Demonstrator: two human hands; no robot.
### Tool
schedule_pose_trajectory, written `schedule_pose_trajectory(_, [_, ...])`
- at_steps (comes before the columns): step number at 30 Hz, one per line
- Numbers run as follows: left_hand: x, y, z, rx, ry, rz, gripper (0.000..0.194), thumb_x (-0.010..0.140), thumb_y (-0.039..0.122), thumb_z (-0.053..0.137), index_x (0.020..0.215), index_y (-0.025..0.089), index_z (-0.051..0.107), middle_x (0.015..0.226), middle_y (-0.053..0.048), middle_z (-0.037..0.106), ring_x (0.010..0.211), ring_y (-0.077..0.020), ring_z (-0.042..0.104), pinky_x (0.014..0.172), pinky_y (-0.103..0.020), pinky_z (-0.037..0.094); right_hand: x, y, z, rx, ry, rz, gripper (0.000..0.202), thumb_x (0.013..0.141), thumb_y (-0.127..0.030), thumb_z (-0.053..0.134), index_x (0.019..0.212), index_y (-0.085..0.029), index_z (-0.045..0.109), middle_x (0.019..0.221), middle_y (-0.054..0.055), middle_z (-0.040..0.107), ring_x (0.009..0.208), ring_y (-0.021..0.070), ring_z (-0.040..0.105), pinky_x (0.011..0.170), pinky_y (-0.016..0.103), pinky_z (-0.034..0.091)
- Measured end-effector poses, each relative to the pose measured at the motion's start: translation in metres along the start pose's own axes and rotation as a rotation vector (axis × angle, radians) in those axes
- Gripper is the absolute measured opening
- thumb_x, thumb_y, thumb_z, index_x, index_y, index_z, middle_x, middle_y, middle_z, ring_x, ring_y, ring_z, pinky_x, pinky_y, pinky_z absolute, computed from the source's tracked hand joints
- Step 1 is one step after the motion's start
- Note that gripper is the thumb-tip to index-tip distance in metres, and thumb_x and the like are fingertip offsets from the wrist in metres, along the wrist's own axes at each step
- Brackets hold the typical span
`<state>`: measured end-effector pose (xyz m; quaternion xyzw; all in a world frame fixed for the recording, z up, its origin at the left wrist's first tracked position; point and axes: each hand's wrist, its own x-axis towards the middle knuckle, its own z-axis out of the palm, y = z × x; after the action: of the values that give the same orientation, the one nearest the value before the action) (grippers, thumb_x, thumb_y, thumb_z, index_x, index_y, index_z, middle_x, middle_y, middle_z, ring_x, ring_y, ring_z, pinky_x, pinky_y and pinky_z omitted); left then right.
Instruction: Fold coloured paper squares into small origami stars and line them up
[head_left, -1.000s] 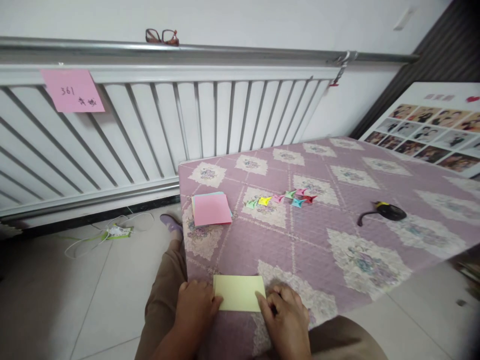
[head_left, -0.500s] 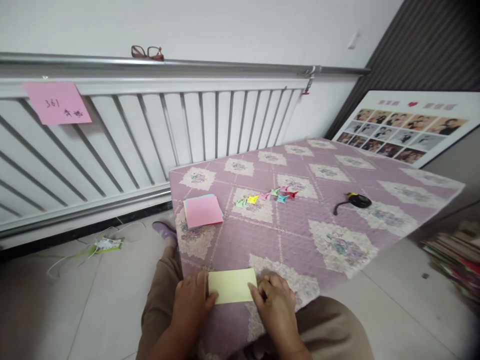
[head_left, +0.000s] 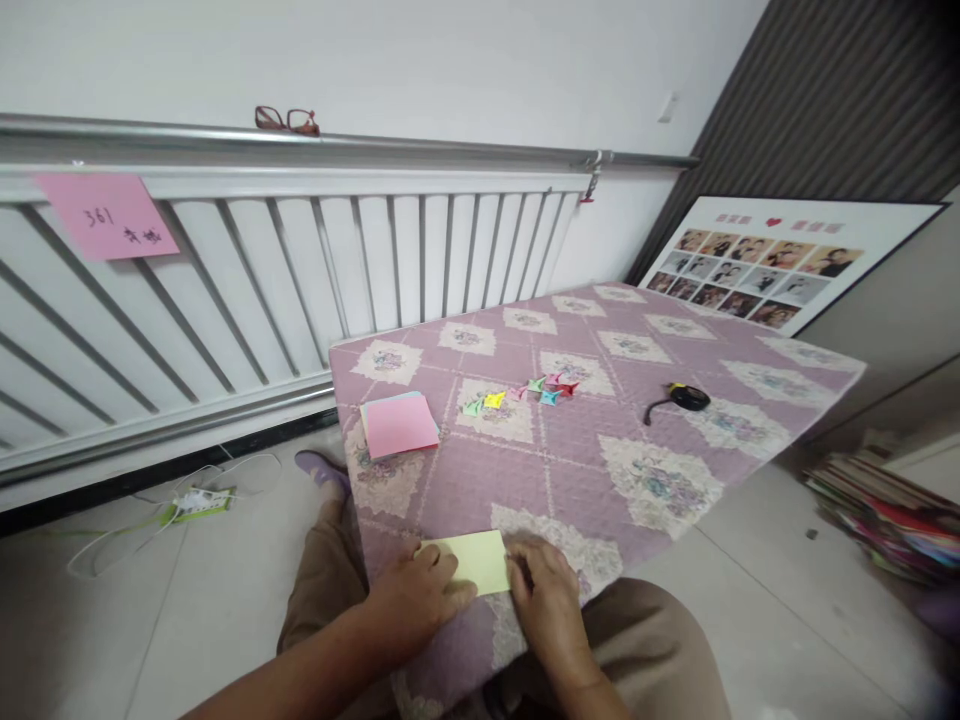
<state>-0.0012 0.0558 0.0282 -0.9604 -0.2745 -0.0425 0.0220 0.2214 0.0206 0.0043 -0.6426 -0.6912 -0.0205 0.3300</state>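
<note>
A pale yellow sheet of paper (head_left: 486, 560), folded into a rectangle, lies at the near edge of the cloth-covered table. My left hand (head_left: 421, 597) rests over its left part, fingers curled and thumb pressing along the near edge. At the right edge my right hand (head_left: 546, 597) grips the paper between thumb and bent fingers; the fingertips are partly hidden. Farther off to the left sits a stack of coloured paper (head_left: 401, 425), pink on top. Several small folded paper pieces (head_left: 536, 387) in green, yellow, pink, blue and red stand in a cluster mid-table.
A black and yellow tape measure (head_left: 686, 397) lies toward the right on the patterned tablecloth (head_left: 577, 470). Behind the table runs a white radiator (head_left: 409, 250), with glasses (head_left: 286, 120) on its pipe. A power strip (head_left: 199, 503) with cables is on the floor at left.
My left hand has slid rightward from the paper's left edge onto its surface, covering more of it. My right hand stays at the right edge. The view has shifted slightly.
</note>
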Motion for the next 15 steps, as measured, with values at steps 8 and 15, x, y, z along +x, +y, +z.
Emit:
schedule_pose_trajectory(8, [0.000, -0.004, 0.005, -0.011, -0.004, 0.046, 0.016, 0.094, 0.035, 0.050, 0.098, 0.026, 0.063, 0.104, -0.005, 0.054, 0.095, -0.0236, 0.045, 0.085, -0.042, 0.034, -0.033, -0.046, 0.007, 0.089, -0.136, -0.291, 0.035, 0.082, -0.011, 0.052, 0.114, -0.023, 0.057, 0.104, 0.006, 0.065, 0.098, 0.0219, 0.060, 0.089, 0.039, 0.046])
schedule_pose_trajectory(15, [-0.019, -0.010, 0.006, -0.066, 0.095, 0.014, 0.022, 0.095, 0.037, 0.048, 0.114, 0.035, 0.059, 0.124, -0.002, 0.052, 0.106, -0.0212, 0.045, 0.089, -0.037, 0.030, -0.043, -0.038, 0.015, -0.039, -0.218, -0.247, 0.050, 0.076, -0.016, 0.064, 0.124, -0.026, 0.054, 0.113, 0.008, 0.062, 0.107, 0.0271, 0.056, 0.090, 0.043, 0.045])
